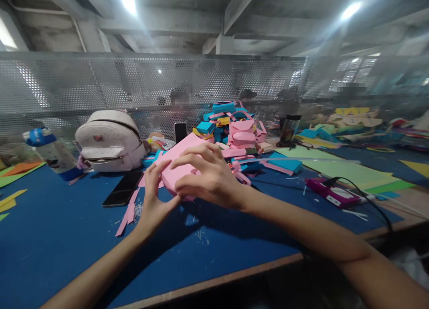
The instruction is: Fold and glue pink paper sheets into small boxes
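Both my hands are at a pink piece of foam-like sheet (190,143), raised just above the blue table, with a curved lower edge toward me. My left hand (154,195) grips its left side, thumb at the bottom edge and fingers along the side. Across its front lies my right hand (209,177), fingers bent over the piece and thumb near the left thumb. My right hand hides much of its lower right part. Pink strips (129,213) and small white scraps lie left of my hands.
Behind stands a pile of pink, blue and yellow foam pieces (241,132). A white backpack (109,141), a bottle (55,154) and a black phone (123,190) are at left. At right are a purple device with a cable (330,192), green sheets (338,166) and a dark tumbler (290,130).
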Tool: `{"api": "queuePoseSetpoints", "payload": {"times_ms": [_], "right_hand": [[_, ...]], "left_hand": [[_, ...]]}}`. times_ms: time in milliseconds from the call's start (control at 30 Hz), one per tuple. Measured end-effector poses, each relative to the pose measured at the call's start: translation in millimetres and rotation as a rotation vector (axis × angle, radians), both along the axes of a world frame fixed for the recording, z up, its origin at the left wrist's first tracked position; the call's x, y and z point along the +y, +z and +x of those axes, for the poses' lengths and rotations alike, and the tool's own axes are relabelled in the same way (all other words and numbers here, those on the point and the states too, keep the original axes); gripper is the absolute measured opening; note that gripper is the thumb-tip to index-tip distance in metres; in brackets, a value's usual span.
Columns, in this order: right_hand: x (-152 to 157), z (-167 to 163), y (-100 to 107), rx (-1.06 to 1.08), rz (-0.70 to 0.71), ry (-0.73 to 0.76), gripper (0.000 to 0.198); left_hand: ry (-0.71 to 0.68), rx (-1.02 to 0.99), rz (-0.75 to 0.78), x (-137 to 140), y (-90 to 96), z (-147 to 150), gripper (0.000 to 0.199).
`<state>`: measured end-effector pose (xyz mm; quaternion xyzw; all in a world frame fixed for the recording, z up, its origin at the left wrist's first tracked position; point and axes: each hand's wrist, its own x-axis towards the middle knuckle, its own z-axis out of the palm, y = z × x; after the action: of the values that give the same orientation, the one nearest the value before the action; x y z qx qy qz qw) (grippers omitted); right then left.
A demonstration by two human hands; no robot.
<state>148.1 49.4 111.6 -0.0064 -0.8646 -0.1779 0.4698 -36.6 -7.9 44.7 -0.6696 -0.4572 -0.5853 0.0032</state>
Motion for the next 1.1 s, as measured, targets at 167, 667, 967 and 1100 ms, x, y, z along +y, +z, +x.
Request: {"api": "queuePoseSetpoints", "payload": {"times_ms": [167, 667, 967, 1100], "right_hand": [[0, -1, -1, 0.000, -0.002, 0.010, 0.008], [9, 10, 11, -0.044, -0.068, 0.000, 0.010], [17, 19, 18, -0.066, -0.077, -0.023, 0.006], [18, 19, 18, -0.054, -0.066, -0.024, 0.007]], "left_hand": [[0.002, 0.000, 0.005, 1, -1.5, 1, 0.070], [-0.021, -0.063, -0.045, -2, 2.9, 3, 0.073], [-0.035, -0.043, -0.061, -3, 3.8, 2, 0.074], [-0.028, -0.041, -0.056, -4, 4.6, 3, 0.074]]}}
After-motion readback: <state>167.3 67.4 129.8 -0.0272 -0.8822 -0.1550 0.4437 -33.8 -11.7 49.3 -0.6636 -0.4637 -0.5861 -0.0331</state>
